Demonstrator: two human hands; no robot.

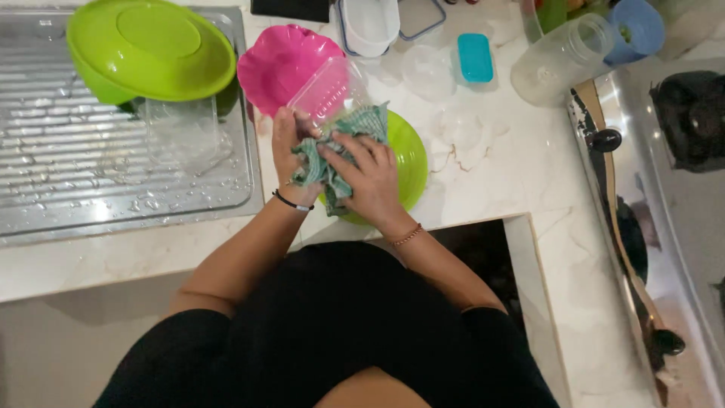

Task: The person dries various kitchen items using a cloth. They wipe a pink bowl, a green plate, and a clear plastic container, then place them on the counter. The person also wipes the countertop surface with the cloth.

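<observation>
A clear tub (328, 89) is held tilted above a green plate (408, 162) on the pale surface (521, 181). The tub is gripped at its near end by the left hand (288, 147), whose fingers are curled around the rim. A green checked cloth (336, 155) is pressed against the tub by the right hand (368, 180), which is closed on the cloth with its fingers spread over the folds. Just behind the tub a pink bowl (276, 64) lies on the surface. To the left of the tub a green bowl (147, 49) rests upside down on a wet metal drainer (68, 166), with another clear tub (181, 132) in front of it. To the right of the tub a blue lid (475, 57) and a clear jar (563, 59) on its side are seen, and farther right a stove (664, 189).
</observation>
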